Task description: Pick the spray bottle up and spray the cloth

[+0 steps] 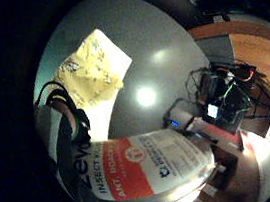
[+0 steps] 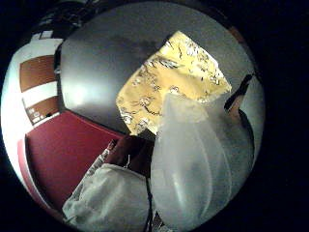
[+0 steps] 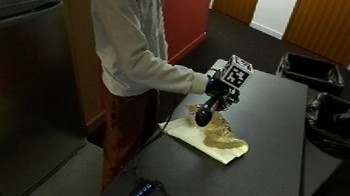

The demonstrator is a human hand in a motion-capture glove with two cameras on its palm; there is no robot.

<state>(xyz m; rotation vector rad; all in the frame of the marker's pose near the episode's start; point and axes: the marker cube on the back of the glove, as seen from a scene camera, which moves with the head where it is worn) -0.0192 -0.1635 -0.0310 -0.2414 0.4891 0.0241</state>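
Currently the right hand [image 3: 220, 89] grips the spray bottle [image 3: 205, 113] above the yellow cloth [image 3: 207, 137] on the dark table [image 3: 265, 179]; a power strip [image 3: 143, 191] lies near the table's edge.

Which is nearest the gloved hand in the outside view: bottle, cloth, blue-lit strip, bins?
1. Bottle, held in the hand.
2. Cloth, on the table right below.
3. Strip, at the table's near edge.
4. Bins, on the floor beyond.
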